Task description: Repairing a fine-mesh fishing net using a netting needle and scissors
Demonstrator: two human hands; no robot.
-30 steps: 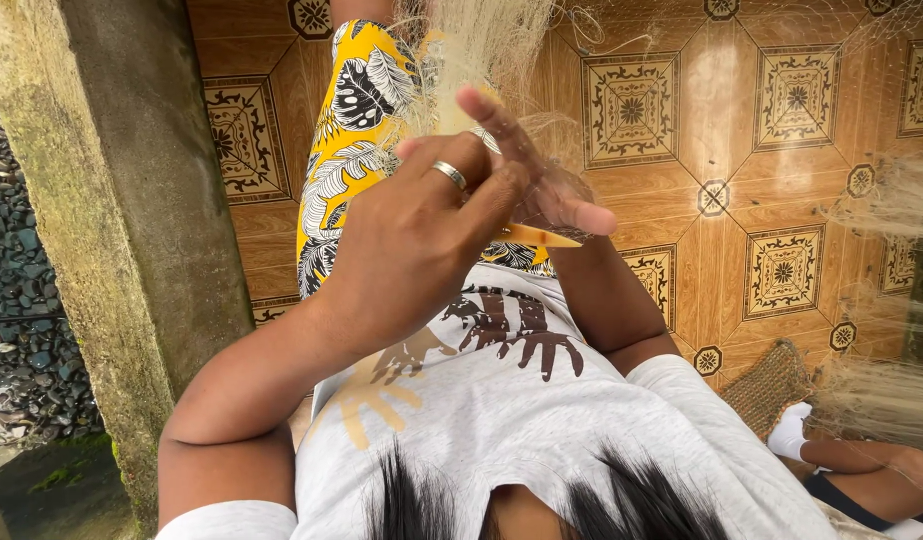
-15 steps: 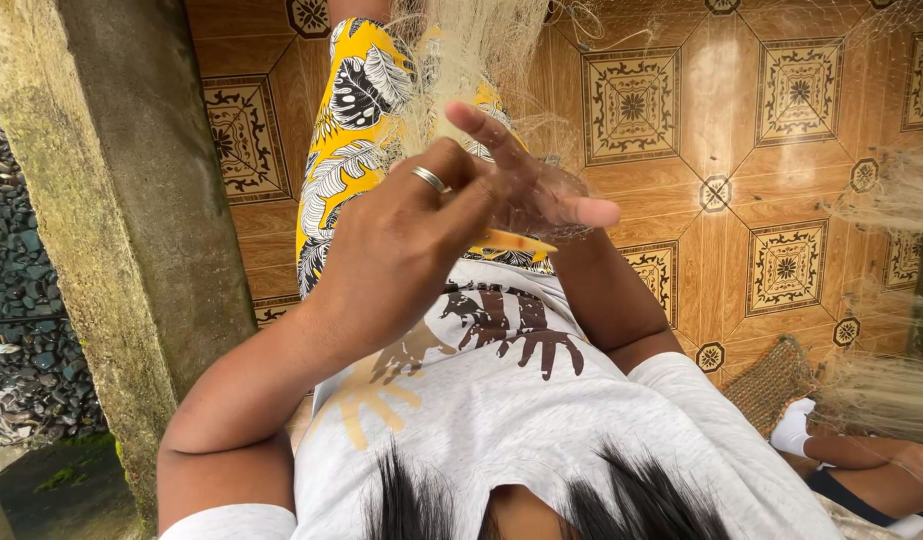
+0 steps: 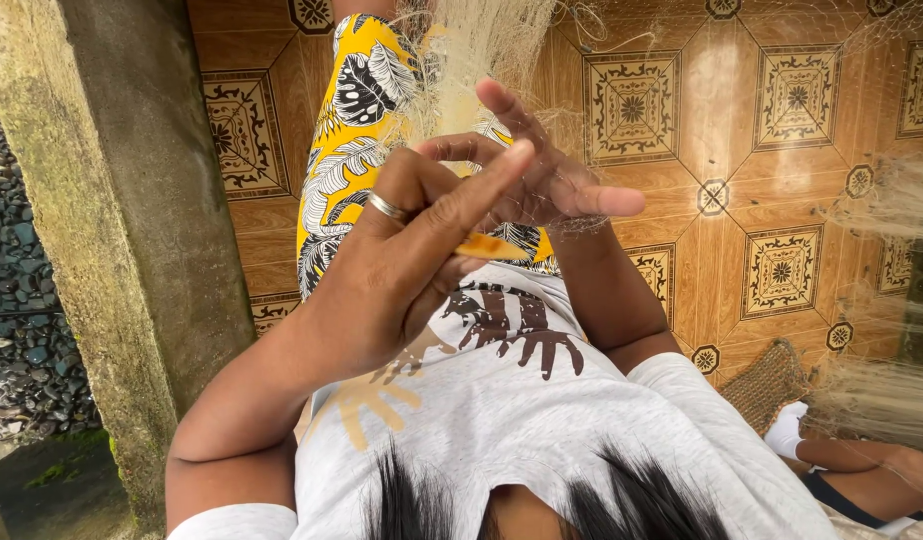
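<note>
Left hand (image 3: 402, 270) pinches a yellow netting needle (image 3: 490, 246); right hand (image 3: 542, 175), at two o'clock, fingers spread through light, limp, snag-prone fishing net (image 3: 482, 50).

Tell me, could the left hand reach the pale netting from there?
Probably yes: the left hand, gripping a yellow tool, sits against the right hand, whose fingers are spread in the netting; nothing lies between.

Soft, even daylight fills the view, with no hard shadows. Pale glare patches sit on the glossy tiled floor (image 3: 782, 150). The wide lens bends the concrete pillar (image 3: 132, 250) at the left edge. The hair closest to the camera is slightly blurred.
</note>
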